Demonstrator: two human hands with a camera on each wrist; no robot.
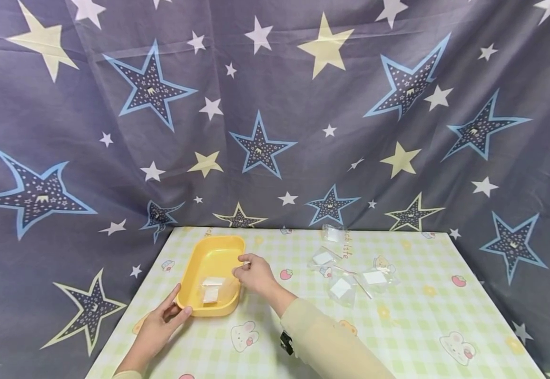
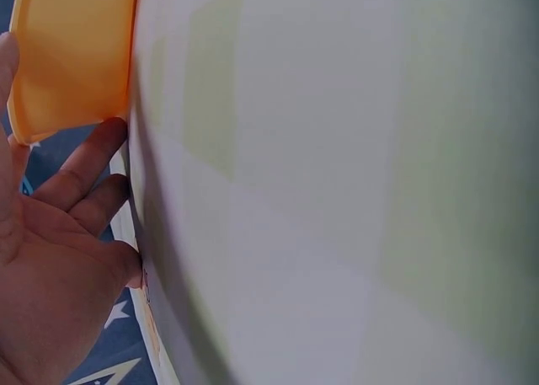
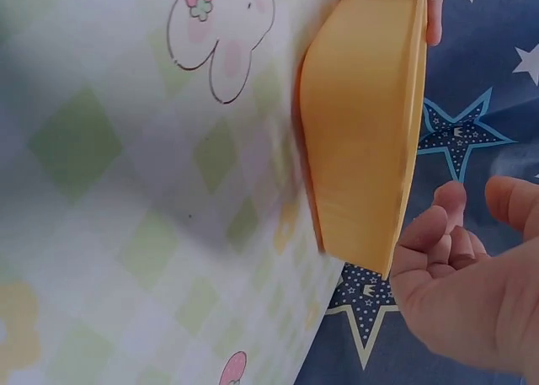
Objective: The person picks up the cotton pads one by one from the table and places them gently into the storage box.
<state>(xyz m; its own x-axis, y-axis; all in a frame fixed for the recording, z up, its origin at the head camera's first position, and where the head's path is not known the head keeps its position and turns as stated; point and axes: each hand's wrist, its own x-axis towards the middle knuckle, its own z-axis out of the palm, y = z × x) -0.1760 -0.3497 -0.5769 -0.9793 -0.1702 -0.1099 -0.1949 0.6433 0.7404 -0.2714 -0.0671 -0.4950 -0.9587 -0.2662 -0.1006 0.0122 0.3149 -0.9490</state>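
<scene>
In the lower left of the head view, the left hand (image 1: pixel 157 327) grips the lower-left corner of the yellow tray (image 1: pixel 218 257), thumb and fingers on either side; a light, even hold there should stop it sliding on the counter (image 1: pixel 398 339). The right hand (image 1: pixel 256 275) is at the tray's right rim, thumb and index finger slightly apart with nothing visible between them, and lifting straight clear of the rim would best avoid disturbing the packets inside (image 1: pixel 210 293). Four loose clear packets (image 1: pixel 341 288) lie right of centre.
</scene>
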